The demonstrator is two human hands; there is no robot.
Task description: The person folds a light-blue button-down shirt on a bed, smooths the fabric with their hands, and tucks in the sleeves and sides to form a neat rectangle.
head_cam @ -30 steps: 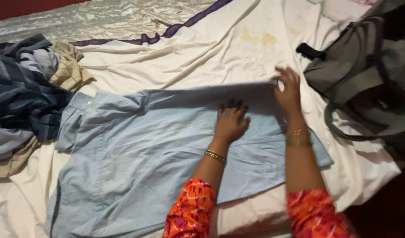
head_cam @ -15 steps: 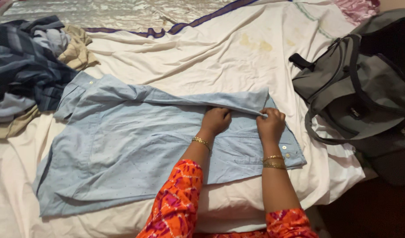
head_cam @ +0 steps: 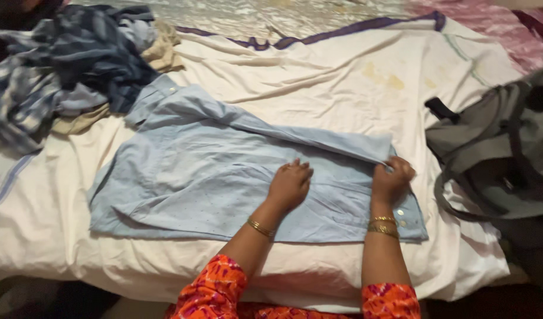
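A light blue shirt (head_cam: 224,177) lies spread flat across the centre of the frame on a bed covered with a cream sheet (head_cam: 319,82); the flat, firm support keeps the cloth from sliding and lets creases be pressed out. The collar end points to the upper left of the frame and the hem end to the lower right. A long sleeve (head_cam: 295,133) is laid diagonally over the body of the garment, running from the shoulder near the collar down to the right; this placement appears to keep the sleeve inside the outline of the shirt. The left hand (head_cam: 290,184) rests palm down on the shirt body just below the sleeve, fingers extended and slightly spread, gripping nothing; it acts as a weight that pins the cloth in place. The right hand (head_cam: 392,180) is curled closed at the cuff end of the sleeve, at the right edge of the shirt, pinching the fabric between fingers and thumb. A pile of dark blue checked and beige clothes (head_cam: 77,65) sits at the upper left of the frame, touching the collar. A grey bag (head_cam: 496,153) with straps lies at the right edge, just beside the shirt but apart from it
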